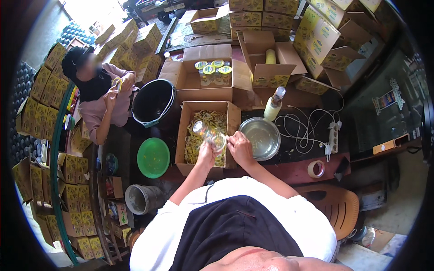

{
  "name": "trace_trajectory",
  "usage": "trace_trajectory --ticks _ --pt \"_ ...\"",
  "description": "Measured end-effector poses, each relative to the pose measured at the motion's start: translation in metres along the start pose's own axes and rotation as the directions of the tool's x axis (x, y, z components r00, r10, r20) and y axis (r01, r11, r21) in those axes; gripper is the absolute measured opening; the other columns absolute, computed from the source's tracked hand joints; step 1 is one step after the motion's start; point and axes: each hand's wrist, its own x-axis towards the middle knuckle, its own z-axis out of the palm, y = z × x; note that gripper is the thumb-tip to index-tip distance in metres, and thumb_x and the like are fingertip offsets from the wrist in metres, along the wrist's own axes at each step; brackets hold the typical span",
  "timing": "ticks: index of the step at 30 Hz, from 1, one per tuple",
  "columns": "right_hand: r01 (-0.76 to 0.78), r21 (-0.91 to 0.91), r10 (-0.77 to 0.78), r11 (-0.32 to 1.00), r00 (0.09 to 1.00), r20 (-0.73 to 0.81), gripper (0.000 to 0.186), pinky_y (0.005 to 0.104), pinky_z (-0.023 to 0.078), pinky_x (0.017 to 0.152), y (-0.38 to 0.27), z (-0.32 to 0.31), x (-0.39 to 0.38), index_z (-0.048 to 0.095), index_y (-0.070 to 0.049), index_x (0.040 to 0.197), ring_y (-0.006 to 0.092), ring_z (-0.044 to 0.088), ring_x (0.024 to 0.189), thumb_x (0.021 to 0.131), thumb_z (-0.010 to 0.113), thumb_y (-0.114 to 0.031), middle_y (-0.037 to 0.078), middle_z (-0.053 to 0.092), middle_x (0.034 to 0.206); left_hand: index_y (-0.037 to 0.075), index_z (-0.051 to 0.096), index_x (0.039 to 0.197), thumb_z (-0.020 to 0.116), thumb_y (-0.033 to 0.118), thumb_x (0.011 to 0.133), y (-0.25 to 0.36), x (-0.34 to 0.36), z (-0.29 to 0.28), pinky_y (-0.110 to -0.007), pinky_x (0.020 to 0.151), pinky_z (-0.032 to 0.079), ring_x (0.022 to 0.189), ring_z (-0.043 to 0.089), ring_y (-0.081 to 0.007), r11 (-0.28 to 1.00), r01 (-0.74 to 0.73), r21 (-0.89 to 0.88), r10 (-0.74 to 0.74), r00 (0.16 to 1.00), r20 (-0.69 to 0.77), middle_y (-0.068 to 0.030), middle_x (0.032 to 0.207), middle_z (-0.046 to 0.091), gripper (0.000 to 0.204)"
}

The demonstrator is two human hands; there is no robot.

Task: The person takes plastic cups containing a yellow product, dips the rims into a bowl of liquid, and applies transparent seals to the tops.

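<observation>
Clear bottle (209, 134) is in your left hand (207, 156), held at a slant over an open carton (234, 119); your fingers are wrapped round its side. Your right hand (241, 148) is beside the bottle's wide end, fingers bent and drawn together; you cannot tell from here whether they pinch something or touch the glass.

Close to your body, a grey bucket (139, 199) lies to your left and a tape roll (321, 170) to your right. The carton below your hands is filled with yellowish strips (192, 147), and its right wall stands between them and the metal bowl (274, 135) just beside it. On your left is a green basin (151, 147) with a few yellow scraps inside.

Past the bowl stand a pale roll (272, 110) and, further right, a tangled white cable (298, 131) and a power strip (333, 137). Beyond the green basin, a black bucket (151, 97) stands near a co-worker (101, 115). Farther off, another carton (203, 95) holds clear jars (209, 69) with yellow lids, before stacked yellow boxes (246, 19)
</observation>
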Motion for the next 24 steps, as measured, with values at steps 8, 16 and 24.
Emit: trace_trajectory --ticks 8,16,24 --pt "-0.193 0.230 0.203 0.954 0.979 -0.023 0.012 0.0331 0.052 0.060 0.018 -0.002 -0.002 0.072 -0.002 0.090 0.0204 0.064 0.068 0.078 0.069 -0.003 0.009 0.059 0.081 0.007 0.057 0.104 0.041 0.013 0.100 0.007 -0.001 -0.004 -0.028 0.056 0.056 0.062 0.059 -0.0094 0.991 -0.081 0.106 0.075 0.995 0.061 -0.0022 0.081 0.060 0.017" --pt "-0.058 0.184 0.065 0.981 0.997 -0.035 0.014 0.0395 0.050 0.067 -0.013 -0.022 -0.001 0.070 -0.006 0.086 0.0254 0.061 0.077 0.073 0.070 -0.004 0.008 0.055 0.078 0.009 0.054 0.108 0.044 0.017 0.103 0.022 0.009 -0.018 -0.026 0.058 0.057 0.065 0.056 -0.0071 0.986 -0.140 0.094 0.136 0.989 0.051 0.0004 0.083 0.057 0.014" --pt "-0.074 0.147 0.077 0.986 0.997 -0.014 0.014 0.0408 0.051 0.069 -0.021 -0.024 -0.003 0.070 -0.006 0.087 0.0267 0.061 0.080 0.073 0.069 -0.004 0.009 0.055 0.079 0.008 0.056 0.104 0.037 0.016 0.103 0.024 0.001 -0.012 -0.028 0.057 0.058 0.056 0.049 -0.0055 0.999 -0.024 0.047 0.022 0.999 0.034 0.0033 0.071 0.050 0.020"
